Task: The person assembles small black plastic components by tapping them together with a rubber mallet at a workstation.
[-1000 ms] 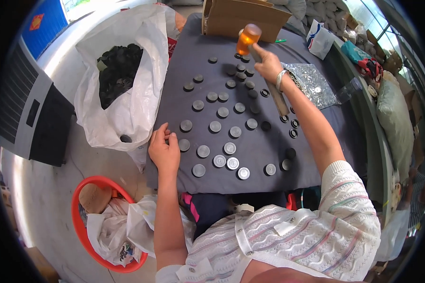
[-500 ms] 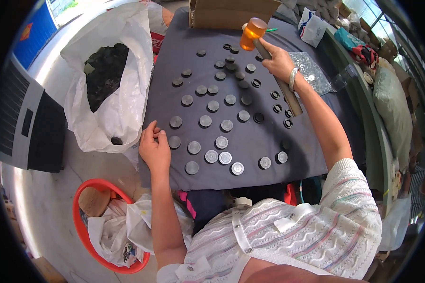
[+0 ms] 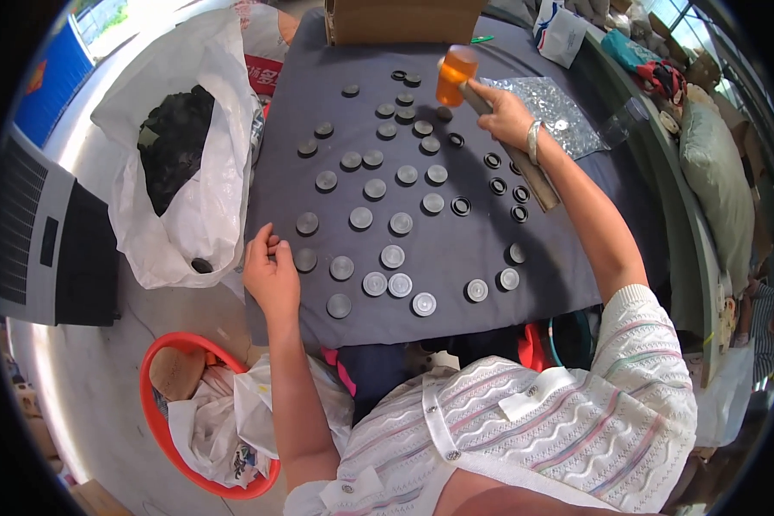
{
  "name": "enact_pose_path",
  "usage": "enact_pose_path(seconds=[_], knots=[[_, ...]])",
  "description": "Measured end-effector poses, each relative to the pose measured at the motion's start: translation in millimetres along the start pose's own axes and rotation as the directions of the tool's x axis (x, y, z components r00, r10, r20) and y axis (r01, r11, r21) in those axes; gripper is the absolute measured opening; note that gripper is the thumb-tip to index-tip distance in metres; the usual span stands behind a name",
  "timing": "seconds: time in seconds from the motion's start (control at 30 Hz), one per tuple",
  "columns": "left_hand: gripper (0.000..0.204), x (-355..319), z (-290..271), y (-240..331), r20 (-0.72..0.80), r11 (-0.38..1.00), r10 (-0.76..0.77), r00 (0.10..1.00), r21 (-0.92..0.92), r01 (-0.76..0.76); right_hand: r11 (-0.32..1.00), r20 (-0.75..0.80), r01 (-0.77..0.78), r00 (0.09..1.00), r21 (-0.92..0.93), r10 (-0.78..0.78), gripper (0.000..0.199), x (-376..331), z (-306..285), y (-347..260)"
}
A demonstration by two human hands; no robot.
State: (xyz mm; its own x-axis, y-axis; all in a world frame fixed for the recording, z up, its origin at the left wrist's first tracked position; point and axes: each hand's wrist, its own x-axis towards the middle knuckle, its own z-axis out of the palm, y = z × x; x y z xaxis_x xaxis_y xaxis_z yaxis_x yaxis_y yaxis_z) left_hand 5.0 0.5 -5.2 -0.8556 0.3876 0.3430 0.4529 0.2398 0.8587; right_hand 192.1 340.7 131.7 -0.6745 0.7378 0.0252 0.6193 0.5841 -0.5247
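Note:
My right hand point(image 3: 507, 120) grips the wooden handle of a mallet point(image 3: 457, 77) with a see-through orange head. The mallet is over the far part of the table, above scattered round discs. My left hand point(image 3: 272, 273) rests at the table's left edge, fingers loosely bent and thumb apart, with nothing seen in it. Many flat grey discs point(image 3: 400, 224) lie spread over the dark cloth, the closest one just right of my left hand. Black rings with open middles point(image 3: 498, 186) sit below the mallet handle, partly in the shadow of my right arm.
A white sack point(image 3: 224, 185) of black pieces stands left of the table point(image 3: 456, 318). A red tub point(image 3: 150, 400) with bags is on the floor. At the far edge is a cardboard box point(image 3: 404, 23); a clear bag of small shiny pieces point(image 3: 546, 112) lies at the right.
The whole view has shifted a little, so the table's things appear further left. My right hand and the mallet have moved slightly nearer and to the right over the table. The left hand stays at the edge.

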Motion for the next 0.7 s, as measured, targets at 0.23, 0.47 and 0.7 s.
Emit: enact_pose_path(seconds=[0.23,0.47,0.7], knots=[[0.030,3,1,1,-0.056,0.998,0.019,0.998,-0.057,-0.023,0.978,-0.040,0.124,0.990,-0.169,-0.132,0.070,5,24,22],[0.030,1,-3,2,-0.023,1.000,0.013,1.000,-0.004,-0.013,0.959,-0.189,0.284,0.941,-0.008,-0.281,0.072,-3,8,-33],[0.029,3,1,-4,-0.039,0.996,0.093,0.995,-0.001,-0.094,0.953,0.031,0.283,0.959,-0.108,-0.282,0.071,22,48,-18]])
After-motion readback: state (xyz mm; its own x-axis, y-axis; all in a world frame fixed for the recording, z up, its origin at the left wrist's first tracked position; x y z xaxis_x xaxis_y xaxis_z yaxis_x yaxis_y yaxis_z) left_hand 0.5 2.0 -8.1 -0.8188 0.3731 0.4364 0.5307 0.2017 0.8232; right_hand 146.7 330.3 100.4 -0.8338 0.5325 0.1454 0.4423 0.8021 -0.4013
